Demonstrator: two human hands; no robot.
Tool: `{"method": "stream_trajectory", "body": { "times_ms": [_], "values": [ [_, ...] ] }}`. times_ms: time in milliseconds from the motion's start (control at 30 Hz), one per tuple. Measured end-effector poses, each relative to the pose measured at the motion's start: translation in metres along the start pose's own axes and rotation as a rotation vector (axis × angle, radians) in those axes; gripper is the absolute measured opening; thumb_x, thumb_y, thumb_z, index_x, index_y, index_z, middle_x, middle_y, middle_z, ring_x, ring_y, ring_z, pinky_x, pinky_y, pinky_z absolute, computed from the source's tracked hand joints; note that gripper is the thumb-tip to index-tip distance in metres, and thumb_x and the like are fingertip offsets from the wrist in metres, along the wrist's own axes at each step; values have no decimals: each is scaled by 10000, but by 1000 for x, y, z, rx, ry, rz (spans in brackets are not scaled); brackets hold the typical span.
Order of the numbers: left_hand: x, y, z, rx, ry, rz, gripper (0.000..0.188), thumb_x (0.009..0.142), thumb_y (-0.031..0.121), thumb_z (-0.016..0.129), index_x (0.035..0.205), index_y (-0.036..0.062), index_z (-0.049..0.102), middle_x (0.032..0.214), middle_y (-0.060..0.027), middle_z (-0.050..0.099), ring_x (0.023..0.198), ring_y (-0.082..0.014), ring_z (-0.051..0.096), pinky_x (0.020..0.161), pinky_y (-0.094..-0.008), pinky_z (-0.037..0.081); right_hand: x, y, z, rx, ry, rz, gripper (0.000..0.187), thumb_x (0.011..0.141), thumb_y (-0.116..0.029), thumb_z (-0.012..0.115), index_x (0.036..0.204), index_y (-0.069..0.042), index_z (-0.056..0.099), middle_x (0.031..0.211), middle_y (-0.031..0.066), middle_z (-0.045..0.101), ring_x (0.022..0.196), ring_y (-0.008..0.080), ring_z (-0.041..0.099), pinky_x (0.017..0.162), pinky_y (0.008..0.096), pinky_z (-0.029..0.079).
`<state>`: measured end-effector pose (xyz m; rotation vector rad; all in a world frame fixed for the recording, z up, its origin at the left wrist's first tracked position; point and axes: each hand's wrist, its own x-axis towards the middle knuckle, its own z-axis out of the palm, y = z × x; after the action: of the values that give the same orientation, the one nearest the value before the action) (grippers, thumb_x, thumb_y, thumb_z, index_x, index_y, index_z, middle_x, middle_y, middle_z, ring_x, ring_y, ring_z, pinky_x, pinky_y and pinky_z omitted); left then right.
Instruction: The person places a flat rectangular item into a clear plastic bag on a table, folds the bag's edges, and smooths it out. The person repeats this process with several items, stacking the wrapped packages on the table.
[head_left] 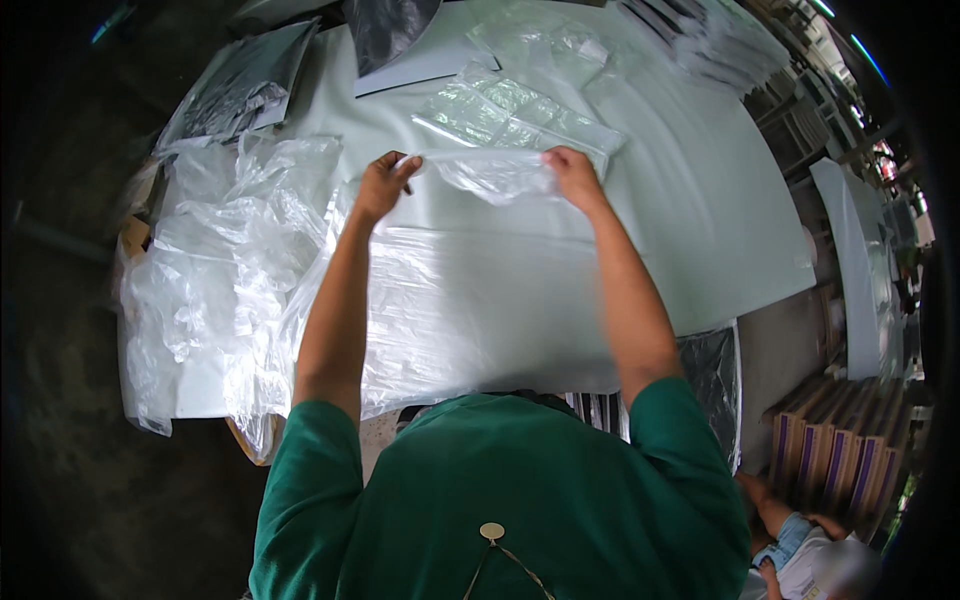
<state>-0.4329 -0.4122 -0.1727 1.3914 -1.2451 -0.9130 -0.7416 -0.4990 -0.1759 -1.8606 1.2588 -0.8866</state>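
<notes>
Both of my arms reach forward over a table covered in pale sheeting. A clear plastic bag (497, 178) is stretched between my hands, its upper edge drawn nearly straight. My left hand (385, 187) pinches the bag's left corner between thumb and fingers. At the opposite corner, my right hand (574, 177) is closed on the plastic. Below them a smooth clear plastic sheet (450, 320) lies flat toward my body. Just beyond the hands rests a folded clear plastic bag (520, 112).
Crumpled clear plastic (235, 240) is heaped on the left and hangs over the table's edge. Grey plastic-wrapped panels (245, 85) lie at the far left, with a wrapped stack (715, 50) far right. Brown-edged panels (835, 440) stand on the right, near a seated person (800, 550).
</notes>
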Motion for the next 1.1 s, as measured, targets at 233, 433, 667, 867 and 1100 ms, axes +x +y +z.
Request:
{"method": "stream_trajectory", "body": {
  "times_ms": [233,433,667,867,1100],
  "values": [
    [-72,51,-77,40,-144,-235,160,802,186,662,791,29,634,643,23,547,536,-63,441,514,-212,375,-34,-45,-70,65,-445,260,311,808,-273,638,948,4,621,812,58,622,750,139,540,718,276,424],
    [-110,60,-23,176,-675,80,206,745,29,653,946,22,612,891,-50,596,884,-163,564,766,-270,453,-95,-86,38,27,-388,-427,550,742,-211,719,1207,-15,498,1154,128,540,1046,230,514,889,328,409],
    [-144,53,46,-244,197,-173,529,847,280,611,1219,-31,399,1118,-147,491,1001,-211,493,828,-321,425,-125,-96,106,634,-267,112,263,844,-165,579,1031,16,552,901,49,595,839,128,546,765,256,424],
    [-161,27,50,-494,344,-232,279,894,277,538,896,7,612,739,-10,598,659,-74,518,623,-225,425,-143,-49,103,962,-487,420,303,853,-122,547,1132,-3,533,1015,99,590,933,177,564,834,311,434],
    [-185,42,64,-360,373,-184,261,901,236,526,849,-1,621,724,0,590,648,-50,479,595,-213,403,-148,-103,97,983,-263,275,284,824,-123,563,1068,21,571,909,49,572,810,126,536,725,255,430]
  ]
}}
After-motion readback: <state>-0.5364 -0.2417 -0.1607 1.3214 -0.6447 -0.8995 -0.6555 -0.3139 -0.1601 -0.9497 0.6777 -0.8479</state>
